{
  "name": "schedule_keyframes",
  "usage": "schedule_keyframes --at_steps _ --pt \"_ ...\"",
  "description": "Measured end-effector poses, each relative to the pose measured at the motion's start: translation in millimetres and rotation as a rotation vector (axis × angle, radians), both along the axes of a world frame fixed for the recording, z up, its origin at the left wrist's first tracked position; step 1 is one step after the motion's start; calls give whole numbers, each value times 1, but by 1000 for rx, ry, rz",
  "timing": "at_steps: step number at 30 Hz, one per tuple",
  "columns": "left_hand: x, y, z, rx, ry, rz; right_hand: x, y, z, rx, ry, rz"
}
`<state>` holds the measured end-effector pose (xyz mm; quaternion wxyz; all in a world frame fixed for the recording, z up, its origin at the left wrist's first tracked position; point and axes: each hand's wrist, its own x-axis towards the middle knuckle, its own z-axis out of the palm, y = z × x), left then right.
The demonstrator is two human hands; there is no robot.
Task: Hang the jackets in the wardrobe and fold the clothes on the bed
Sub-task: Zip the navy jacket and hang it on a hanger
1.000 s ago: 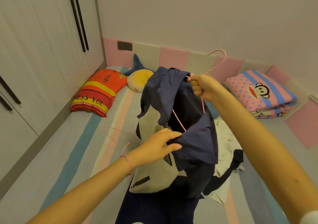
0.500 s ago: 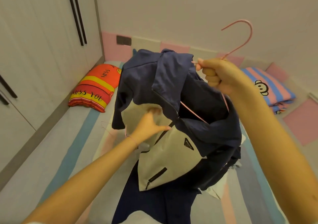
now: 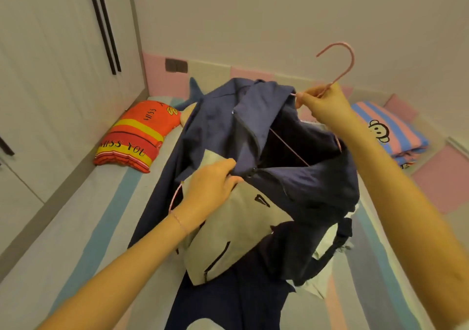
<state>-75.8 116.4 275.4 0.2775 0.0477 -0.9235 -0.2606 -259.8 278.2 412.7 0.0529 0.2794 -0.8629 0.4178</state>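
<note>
Navy and grey jacket: held up over the striped bed, collar open toward the camera, lower part trailing onto the bed; a pink hanger sits partly inside it, one wire arm showing across the open neck, hook standing clear above. Right hand: fingers curled, pinching the hanger's neck just below the hook, at the collar edge. Left hand: fingers curled round the jacket's front edge, where the grey panel meets the navy by the zip. A pale garment lies on the bed under the jacket's right side. Against a second ago: jacket and hanger stand higher; the left shoulder has spread wider; the left hand, half a second ago on the grey lining inside the collar, now grips the front edge. Orange pillow lies by the wardrobe; a folded striped blanket lies well apart at far right.
</note>
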Motion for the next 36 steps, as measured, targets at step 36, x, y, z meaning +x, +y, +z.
schedule_keyframes --at_steps 36 --pt "39 -147 29 446 70 417 4 -76 -9 -10 -330 538"
